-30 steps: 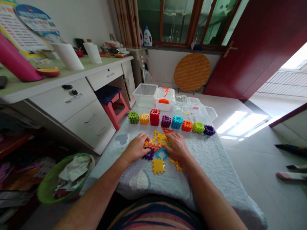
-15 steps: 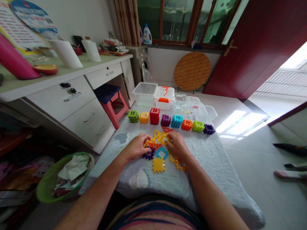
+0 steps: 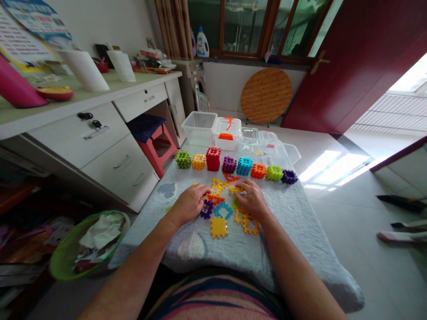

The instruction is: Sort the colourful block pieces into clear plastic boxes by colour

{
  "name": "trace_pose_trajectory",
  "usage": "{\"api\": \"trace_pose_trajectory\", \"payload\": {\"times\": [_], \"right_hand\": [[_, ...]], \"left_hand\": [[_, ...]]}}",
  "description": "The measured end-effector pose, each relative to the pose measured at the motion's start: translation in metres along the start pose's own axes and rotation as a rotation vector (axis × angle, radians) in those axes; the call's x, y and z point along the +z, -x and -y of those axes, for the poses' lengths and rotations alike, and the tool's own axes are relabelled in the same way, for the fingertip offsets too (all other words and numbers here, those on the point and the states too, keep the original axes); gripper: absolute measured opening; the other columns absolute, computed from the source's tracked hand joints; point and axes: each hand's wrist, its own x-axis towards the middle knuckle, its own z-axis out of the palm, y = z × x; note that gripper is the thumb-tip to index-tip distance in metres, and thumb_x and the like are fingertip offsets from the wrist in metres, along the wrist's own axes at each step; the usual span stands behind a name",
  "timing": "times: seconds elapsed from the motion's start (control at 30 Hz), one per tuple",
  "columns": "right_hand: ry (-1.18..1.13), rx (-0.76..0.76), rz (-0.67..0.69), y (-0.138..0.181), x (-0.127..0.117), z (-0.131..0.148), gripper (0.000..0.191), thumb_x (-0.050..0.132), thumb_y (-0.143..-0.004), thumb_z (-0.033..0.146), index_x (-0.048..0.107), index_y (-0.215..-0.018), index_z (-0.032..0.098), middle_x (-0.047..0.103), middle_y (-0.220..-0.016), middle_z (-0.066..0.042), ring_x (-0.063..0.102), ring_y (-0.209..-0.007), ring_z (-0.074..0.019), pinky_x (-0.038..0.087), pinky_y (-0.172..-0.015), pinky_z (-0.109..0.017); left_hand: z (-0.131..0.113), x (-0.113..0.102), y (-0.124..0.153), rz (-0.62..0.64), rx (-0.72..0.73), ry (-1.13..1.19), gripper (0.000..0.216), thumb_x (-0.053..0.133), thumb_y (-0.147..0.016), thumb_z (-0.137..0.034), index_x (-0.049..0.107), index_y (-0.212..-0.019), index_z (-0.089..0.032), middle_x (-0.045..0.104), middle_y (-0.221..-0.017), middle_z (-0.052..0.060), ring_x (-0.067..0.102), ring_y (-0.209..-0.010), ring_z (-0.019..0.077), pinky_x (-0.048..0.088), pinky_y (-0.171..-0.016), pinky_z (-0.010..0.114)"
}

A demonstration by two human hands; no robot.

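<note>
A pile of flat plastic interlocking squares [image 3: 223,210] in yellow, orange, blue and purple lies on a pale quilted table cover [image 3: 293,222]. My left hand [image 3: 189,203] rests curled on the pile's left side, its fingertips on a yellow and orange piece [image 3: 213,192]. My right hand [image 3: 252,198] is at the pile's right side and pinches a small yellow piece [image 3: 235,190]. A loose yellow square [image 3: 219,226] lies nearest to me. Behind the pile stands a row of several built cubes, from a green one [image 3: 183,159] past a red one [image 3: 213,158] to a purple one [image 3: 289,177].
Clear tubs [image 3: 199,126] and a white-lidded box with an orange latch [image 3: 227,132] stand at the table's far end. A drawer desk [image 3: 100,142] and a red stool [image 3: 156,144] are on the left. A green basket [image 3: 63,262] sits on the floor.
My right hand has drawn back from the top of the pile and now pinches a yellow piece. My left hand has shifted a little along the pile. The view has tilted slightly.
</note>
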Motion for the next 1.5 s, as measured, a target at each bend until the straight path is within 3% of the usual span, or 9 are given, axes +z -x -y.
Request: {"api": "trace_pose_trajectory", "payload": {"times": [0.2, 0.33, 0.43, 0.63, 0.8, 1.03, 1.17, 1.37, 1.5], "right_hand": [[0.032, -0.001, 0.057, 0.002, -0.003, 0.003, 0.028, 0.064, -0.084, 0.036, 0.069, -0.107, 0.020, 0.065, -0.107, -0.009, 0.058, -0.101, -0.0246, 0.044, -0.095, -0.041], [0.133, 0.012, 0.141, 0.004, -0.002, 0.002, 0.044, 0.069, -0.079, 0.039, 0.064, -0.118, 0.020, 0.062, -0.118, -0.011, 0.054, -0.109, -0.0279, 0.042, -0.098, -0.045], [0.160, 0.037, 0.183, 0.004, 0.000, 0.003, 0.045, 0.070, -0.078, 0.036, 0.063, -0.120, 0.020, 0.061, -0.120, -0.011, 0.054, -0.110, -0.0277, 0.041, -0.099, -0.043], [0.084, 0.047, 0.137, 0.004, 0.001, -0.003, 0.049, 0.072, -0.078, 0.039, 0.061, -0.122, 0.020, 0.061, -0.116, -0.010, 0.055, -0.108, -0.0270, 0.042, -0.098, -0.043], [0.069, 0.052, 0.117, 0.004, 0.001, -0.003, 0.047, 0.071, -0.079, 0.040, 0.061, -0.121, 0.021, 0.060, -0.115, -0.010, 0.054, -0.108, -0.0278, 0.043, -0.097, -0.044], [0.092, 0.077, 0.146, 0.004, 0.001, 0.002, 0.045, 0.071, -0.078, 0.035, 0.063, -0.119, 0.018, 0.061, -0.114, -0.011, 0.054, -0.107, -0.0275, 0.042, -0.097, -0.042], [0.086, 0.077, 0.152, 0.004, 0.001, 0.001, 0.042, 0.071, -0.078, 0.033, 0.064, -0.116, 0.017, 0.061, -0.115, -0.011, 0.054, -0.106, -0.0272, 0.042, -0.097, -0.042], [0.075, 0.060, 0.151, 0.004, 0.002, -0.002, 0.042, 0.071, -0.078, 0.034, 0.064, -0.115, 0.017, 0.061, -0.115, -0.011, 0.054, -0.106, -0.0275, 0.042, -0.097, -0.043], [0.076, 0.050, 0.145, 0.004, 0.004, -0.004, 0.041, 0.070, -0.079, 0.036, 0.064, -0.115, 0.019, 0.061, -0.115, -0.011, 0.054, -0.105, -0.0276, 0.042, -0.097, -0.044]], "left_hand": [[0.023, -0.012, 0.005, -0.104, -0.106, -0.018, 0.032, 0.049, -0.077, -0.010, 0.065, -0.104, -0.020, 0.065, -0.108, 0.008, 0.059, -0.108, 0.0247, 0.045, -0.101, 0.040], [0.036, -0.010, 0.004, -0.016, -0.149, -0.015, 0.040, 0.063, -0.072, -0.020, 0.063, -0.113, -0.019, 0.063, -0.119, 0.011, 0.057, -0.115, 0.0294, 0.043, -0.104, 0.043], [0.040, -0.005, 0.002, 0.015, -0.157, -0.007, 0.046, 0.067, -0.071, -0.023, 0.062, -0.117, -0.020, 0.064, -0.121, 0.011, 0.057, -0.116, 0.0305, 0.043, -0.104, 0.043], [0.042, -0.003, -0.003, 0.026, -0.179, -0.001, 0.051, 0.069, -0.070, -0.025, 0.061, -0.120, -0.018, 0.063, -0.125, 0.013, 0.057, -0.118, 0.0305, 0.042, -0.105, 0.042], [0.051, -0.008, -0.010, 0.114, -0.178, 0.011, 0.057, 0.068, -0.071, -0.030, 0.058, -0.125, -0.017, 0.060, -0.132, 0.013, 0.054, -0.123, 0.0300, 0.039, -0.108, 0.041], [0.051, -0.020, -0.020, 0.213, -0.167, -0.038, 0.059, 0.069, -0.069, -0.035, 0.060, -0.124, -0.017, 0.063, -0.125, 0.012, 0.058, -0.117, 0.0297, 0.042, -0.103, 0.037], [0.051, -0.021, -0.020, 0.150, -0.210, -0.111, 0.057, 0.070, -0.071, -0.037, 0.060, -0.124, -0.018, 0.064, -0.125, 0.011, 0.059, -0.115, 0.0301, 0.042, -0.103, 0.038], [0.054, -0.018, -0.008, -0.073, -0.177, -0.279, 0.058, 0.074, -0.072, -0.037, 0.058, -0.124, -0.016, 0.055, -0.131, 0.014, 0.052, -0.122, 0.0327, 0.038, -0.106, 0.044], [0.043, -0.017, 0.007, 0.024, -0.075, -0.248, 0.042, 0.072, -0.075, -0.036, 0.063, -0.112, -0.017, 0.064, -0.115, 0.010, 0.057, -0.108, 0.0287, 0.043, -0.100, 0.041]]}}
